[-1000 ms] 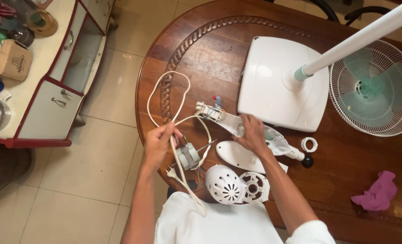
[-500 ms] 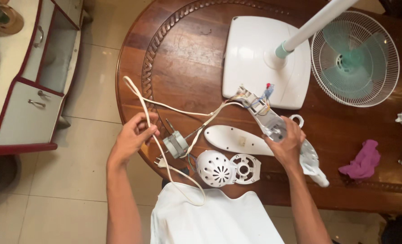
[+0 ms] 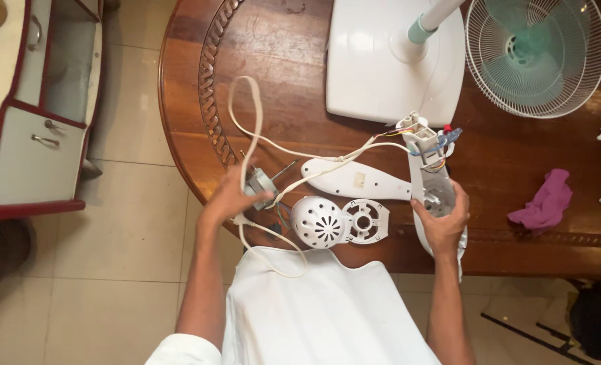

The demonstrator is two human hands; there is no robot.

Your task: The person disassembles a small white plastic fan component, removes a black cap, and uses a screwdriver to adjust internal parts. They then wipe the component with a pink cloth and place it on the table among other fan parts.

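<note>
My left hand (image 3: pixel 229 199) grips a small metal fan motor (image 3: pixel 260 181) at the near left edge of the round wooden table (image 3: pixel 294 74), with a looped white power cord (image 3: pixel 254 115) running over it. My right hand (image 3: pixel 442 220) holds a long white plastic fan housing (image 3: pixel 425 159) upright near the table's front edge; coloured wires stick out of its top end. Between my hands lie a flat white cover plate (image 3: pixel 354 181), a white vented dome cover (image 3: pixel 317 222) and a round white ring bracket (image 3: pixel 367 221).
A white square fan base (image 3: pixel 375 74) with its pole stands at the back, and a wire fan guard with green blades (image 3: pixel 537 54) lies to its right. A purple cloth (image 3: pixel 547 203) rests at the right. A cabinet with drawers (image 3: pixel 37 135) stands to the left on the tiled floor.
The view has shifted closer. My right hand has drawn the white housing toward the table's front edge and stood it more upright. My left hand has closed onto the motor.
</note>
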